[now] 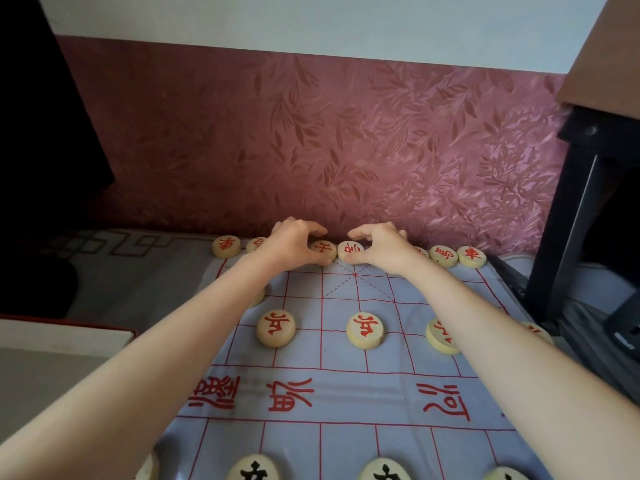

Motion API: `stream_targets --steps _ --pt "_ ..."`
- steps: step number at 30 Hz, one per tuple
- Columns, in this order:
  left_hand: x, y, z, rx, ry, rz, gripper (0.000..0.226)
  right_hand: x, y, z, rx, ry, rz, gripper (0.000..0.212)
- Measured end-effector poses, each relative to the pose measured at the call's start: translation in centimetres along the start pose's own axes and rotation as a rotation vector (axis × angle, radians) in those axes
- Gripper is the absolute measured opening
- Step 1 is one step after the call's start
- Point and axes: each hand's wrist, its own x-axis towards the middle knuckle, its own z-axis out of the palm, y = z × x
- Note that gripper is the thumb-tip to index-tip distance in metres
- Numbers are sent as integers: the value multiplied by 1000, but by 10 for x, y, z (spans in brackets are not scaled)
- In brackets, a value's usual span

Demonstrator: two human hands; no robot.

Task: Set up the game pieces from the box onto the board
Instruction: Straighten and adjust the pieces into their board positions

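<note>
Head camera looks down the board (346, 396), a pale cloth sheet ruled in red, toward its far edge at twelve o'clock, where the red back row stands. Two red pieces sit touching at the middle of that row: the left disc (323, 250) and the right disc (349, 250). The left hand (294, 242) pinches the left disc, fingers curled over its far side and thumb on the near side. The right hand (384, 245) grips the right disc the same way, thumb near and fingers arched behind.

Judging by this, the step in hand is seating the centre pieces of the red row. The next move calls for nudging each squarely onto its line crossing, then letting go without knocking the neighbours.

More red row pieces (471, 257) flank the hands at eleven and one o'clock, some hidden by the wrists. Red soldiers (276, 328) stand nearer, mid-board, and black pieces (254, 471) show at six o'clock. What may be the box (65, 332) lies at nine o'clock. A patterned pink wall (346, 133) rises behind
</note>
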Motion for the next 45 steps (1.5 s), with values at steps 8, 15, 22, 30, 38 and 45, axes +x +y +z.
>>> stream_targets --steps 8,15,22,30,38,45 --pt "2 -4 2 48 19 3 54 2 6 3 -76 -10 -16 51" --pt "5 -2 5 116 58 -25 52 1 7 1 -61 -21 -20 50" --pt "4 0 7 103 95 -48 52 -2 5 1 -42 -4 -22 48" --pt "3 0 6 103 79 -55 53 -5 2 -1 -48 -1 -25 51" --pt "4 1 5 98 61 -73 54 -9 0 -3 -53 -9 -15 53" --pt "-1 6 1 149 46 -57 69 -6 4 -1 -42 -26 -25 60"
